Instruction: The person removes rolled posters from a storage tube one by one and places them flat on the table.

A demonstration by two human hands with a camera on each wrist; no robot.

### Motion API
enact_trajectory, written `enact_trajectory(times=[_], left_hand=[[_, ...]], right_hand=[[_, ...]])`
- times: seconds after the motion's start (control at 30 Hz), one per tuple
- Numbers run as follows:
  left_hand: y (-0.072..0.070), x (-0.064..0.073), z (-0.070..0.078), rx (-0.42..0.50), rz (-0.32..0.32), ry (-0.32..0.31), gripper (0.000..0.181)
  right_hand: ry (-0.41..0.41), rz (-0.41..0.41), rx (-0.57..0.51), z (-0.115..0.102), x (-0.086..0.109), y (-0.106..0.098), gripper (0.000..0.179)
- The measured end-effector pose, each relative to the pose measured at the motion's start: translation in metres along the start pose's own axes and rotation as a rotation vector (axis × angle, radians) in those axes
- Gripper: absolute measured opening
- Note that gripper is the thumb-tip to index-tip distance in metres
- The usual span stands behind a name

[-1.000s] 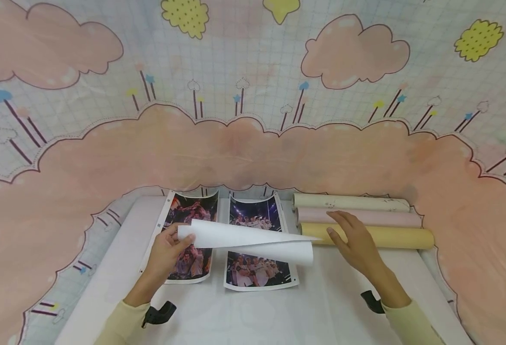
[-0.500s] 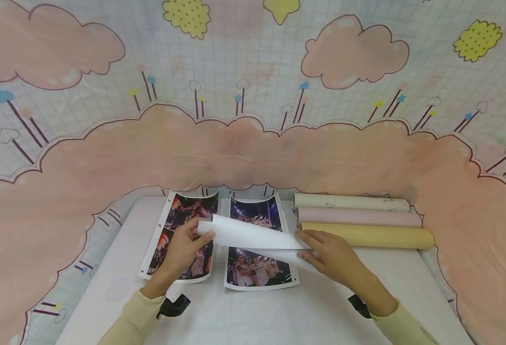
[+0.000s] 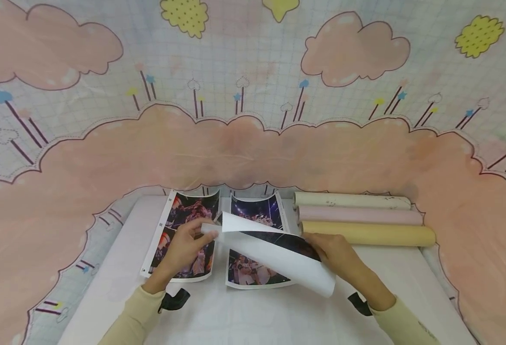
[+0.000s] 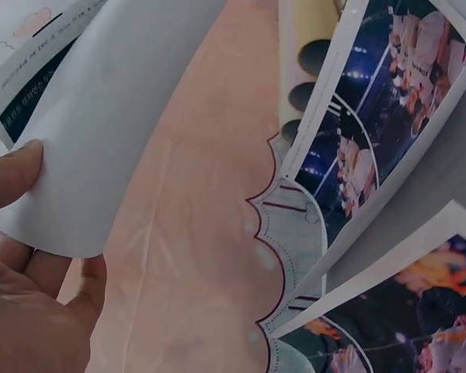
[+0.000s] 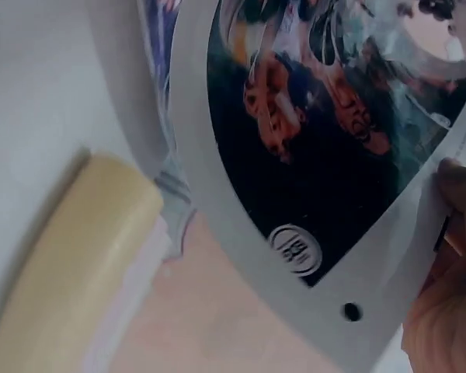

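Observation:
A curled photo poster (image 3: 274, 258) with a white back hangs above the table, held between both hands. My left hand (image 3: 190, 244) pinches its left end, thumb on one side and fingers behind, as the left wrist view shows with the poster's white back (image 4: 132, 116). My right hand (image 3: 336, 251) grips the far edge at the right. In the right wrist view the poster's printed side (image 5: 326, 155) shows dark picture and a white border. Beneath it lie two printed posters, the left one (image 3: 192, 211) and the right one (image 3: 257, 211), partly covered.
Three paper rolls lie at the back right: a yellow roll (image 3: 369, 235), a pink roll (image 3: 360, 215) and a cream roll (image 3: 352, 200). A patterned cloth (image 3: 244, 153) rises behind the white table (image 3: 235, 316).
My right hand has come in from the right and taken hold of the rolled poster's edge. The roll has opened out, showing its printed side. My left hand has shifted right.

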State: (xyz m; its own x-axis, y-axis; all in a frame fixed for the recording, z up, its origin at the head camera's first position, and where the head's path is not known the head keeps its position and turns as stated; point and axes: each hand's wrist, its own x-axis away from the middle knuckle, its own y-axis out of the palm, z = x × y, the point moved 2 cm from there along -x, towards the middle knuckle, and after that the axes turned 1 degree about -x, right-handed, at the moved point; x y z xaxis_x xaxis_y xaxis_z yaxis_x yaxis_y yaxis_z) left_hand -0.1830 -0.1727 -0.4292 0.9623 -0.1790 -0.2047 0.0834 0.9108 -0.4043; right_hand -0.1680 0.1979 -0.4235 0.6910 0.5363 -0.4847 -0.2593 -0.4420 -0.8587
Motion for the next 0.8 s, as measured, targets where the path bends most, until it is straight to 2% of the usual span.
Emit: enact_trajectory(times=[0.17, 0.27, 0.33, 0.4, 0.5, 0.6, 0.7, 0.8], left_hand=[[-0.007, -0.001, 0.002, -0.061, 0.042, 0.034, 0.027], [-0.009, -0.002, 0.0, -0.055, 0.035, 0.065, 0.037], [-0.008, -0.003, 0.0, -0.019, 0.028, 0.088, 0.047], [-0.005, -0.003, 0.0, 0.07, 0.012, 0.09, 0.06], [0.006, -0.002, 0.003, 0.264, -0.012, 0.007, 0.074], [0.028, 0.004, 0.01, 0.411, -0.063, -0.129, 0.081], [0.052, 0.011, 0.021, 0.438, -0.098, -0.205, 0.084], [0.072, 0.013, 0.03, 0.423, -0.074, -0.21, 0.09]], right_hand=[[0.081, 0.015, -0.126, 0.003, 0.0, 0.003, 0.02], [0.127, 0.027, -0.183, 0.003, 0.001, 0.005, 0.019], [0.165, 0.042, -0.216, 0.002, 0.001, 0.006, 0.017], [0.207, 0.076, -0.246, -0.001, 0.0, 0.008, 0.015], [0.266, 0.152, -0.271, -0.005, -0.002, 0.011, 0.014], [0.293, 0.233, -0.254, -0.011, -0.004, 0.014, 0.014], [0.28, 0.321, -0.183, -0.019, -0.008, 0.015, 0.014], [0.236, 0.395, -0.091, -0.027, -0.011, 0.017, 0.014]])
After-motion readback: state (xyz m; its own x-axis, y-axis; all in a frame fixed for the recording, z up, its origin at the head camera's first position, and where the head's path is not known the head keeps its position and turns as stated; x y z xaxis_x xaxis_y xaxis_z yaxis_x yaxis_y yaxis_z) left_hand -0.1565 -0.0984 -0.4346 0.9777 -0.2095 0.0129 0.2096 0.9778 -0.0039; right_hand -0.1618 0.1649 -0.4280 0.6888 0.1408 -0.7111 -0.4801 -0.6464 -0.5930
